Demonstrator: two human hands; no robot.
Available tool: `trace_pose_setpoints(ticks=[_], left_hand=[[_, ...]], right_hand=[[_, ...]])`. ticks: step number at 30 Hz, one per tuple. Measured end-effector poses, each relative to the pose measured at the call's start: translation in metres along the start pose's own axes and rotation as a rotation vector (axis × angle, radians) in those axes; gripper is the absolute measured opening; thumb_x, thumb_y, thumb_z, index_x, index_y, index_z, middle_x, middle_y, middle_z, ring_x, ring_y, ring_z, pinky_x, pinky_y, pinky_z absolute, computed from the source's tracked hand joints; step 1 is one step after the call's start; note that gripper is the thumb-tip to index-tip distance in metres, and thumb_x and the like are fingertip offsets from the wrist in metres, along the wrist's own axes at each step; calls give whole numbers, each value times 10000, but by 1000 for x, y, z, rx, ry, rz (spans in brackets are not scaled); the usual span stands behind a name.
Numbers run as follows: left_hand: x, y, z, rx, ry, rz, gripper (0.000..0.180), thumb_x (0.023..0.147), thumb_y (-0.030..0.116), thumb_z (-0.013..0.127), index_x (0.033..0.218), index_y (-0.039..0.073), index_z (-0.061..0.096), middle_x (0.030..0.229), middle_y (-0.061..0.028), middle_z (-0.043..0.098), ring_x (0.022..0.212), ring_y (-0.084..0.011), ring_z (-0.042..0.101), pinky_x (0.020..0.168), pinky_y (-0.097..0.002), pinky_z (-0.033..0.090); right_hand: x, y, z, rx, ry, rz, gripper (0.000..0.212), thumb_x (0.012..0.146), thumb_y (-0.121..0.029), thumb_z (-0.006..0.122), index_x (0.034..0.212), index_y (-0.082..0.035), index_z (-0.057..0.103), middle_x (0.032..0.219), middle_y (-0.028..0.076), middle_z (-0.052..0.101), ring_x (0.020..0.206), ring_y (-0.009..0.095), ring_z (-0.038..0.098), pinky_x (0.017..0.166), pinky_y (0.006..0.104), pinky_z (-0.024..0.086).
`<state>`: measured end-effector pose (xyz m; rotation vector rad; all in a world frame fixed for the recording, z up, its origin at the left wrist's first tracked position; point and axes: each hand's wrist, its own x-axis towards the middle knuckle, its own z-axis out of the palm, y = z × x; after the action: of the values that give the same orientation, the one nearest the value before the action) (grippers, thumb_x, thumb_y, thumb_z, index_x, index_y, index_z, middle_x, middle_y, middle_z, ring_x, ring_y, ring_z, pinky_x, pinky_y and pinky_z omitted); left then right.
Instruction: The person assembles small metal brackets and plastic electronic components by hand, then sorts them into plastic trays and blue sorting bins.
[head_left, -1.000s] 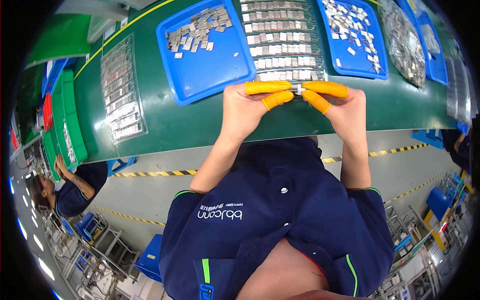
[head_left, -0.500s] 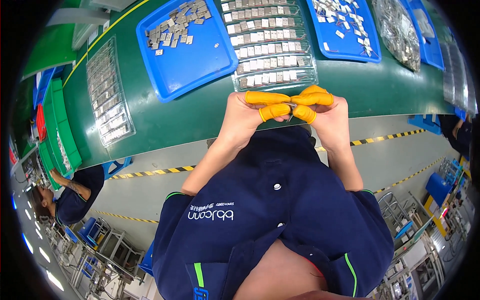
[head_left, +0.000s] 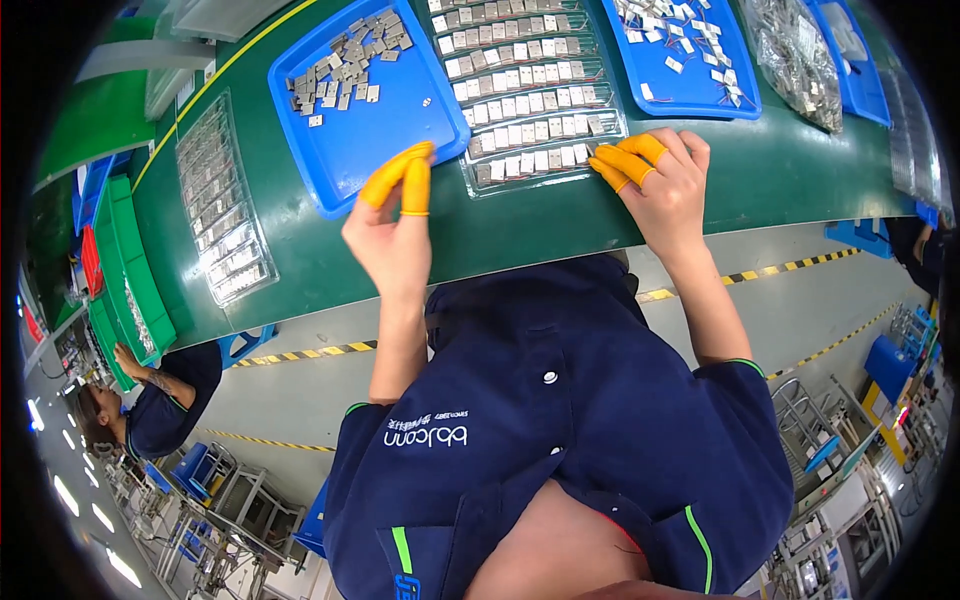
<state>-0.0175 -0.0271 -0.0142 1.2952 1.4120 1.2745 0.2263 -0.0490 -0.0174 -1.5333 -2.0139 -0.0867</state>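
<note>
My right hand (head_left: 660, 180), with yellow finger cots, is pinched at the right end of the nearest row in a clear plastic tray (head_left: 540, 183). Its fingertips close on a small metal connector (head_left: 582, 154), mostly covered by the fingers. Rows of similar silvery and white connectors with thin wires fill the tray. My left hand (head_left: 395, 220), also in yellow cots, hovers by the near right rim of a blue tray (head_left: 350, 170). Its thumb and finger meet at the tips; what lies between them is hidden. Loose metal shells (head_left: 350, 65) are heaped in that blue tray's far part.
Another blue tray (head_left: 690, 95) at the far right holds white wired connectors. Beside it lies a clear bag of parts (head_left: 795, 70). A second filled clear tray (head_left: 220, 200) rests on the left of the green table (head_left: 520, 225). A co-worker (head_left: 165, 400) is at green bins, far left.
My hands have parted from a small metal piece held between them before my body. The right moved forward to the clear tray's row; the left moved left and forward to the blue tray.
</note>
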Motion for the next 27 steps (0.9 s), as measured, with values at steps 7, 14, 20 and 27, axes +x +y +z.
trace_pose_setpoints(ticks=[7,14,20,27], left_hand=[[10,-5,-22,81,115,15,193,850,12,565,1024,-58,607,978,-142,633,905,-187,615,837,-279,486],[45,-13,-62,589,185,246,228,754,39,654,980,70,668,1043,-82,632,959,-207,580,855,-300,445],[63,-5,-64,898,123,229,255,759,98,654,1013,85,655,1068,-86,616,979,-241,549,873,-333,425],[85,1,-60,1135,-3,207,303,772,150,644,1054,44,621,1001,-169,601,939,-291,544,851,-370,427]], right_hand=[[-1,2,-2,13,-92,7,116,619,-77,698,732,-79,674,814,-8,616,834,164,552,814,343,336],[21,40,-22,37,2,263,158,731,-101,664,887,-94,682,902,32,652,850,207,575,847,340,358],[26,42,-25,259,-106,327,173,728,-57,662,898,-24,663,897,108,649,825,257,602,709,314,469],[42,62,-16,182,-149,489,205,722,-67,676,922,-25,660,877,143,641,817,257,606,722,322,473]])
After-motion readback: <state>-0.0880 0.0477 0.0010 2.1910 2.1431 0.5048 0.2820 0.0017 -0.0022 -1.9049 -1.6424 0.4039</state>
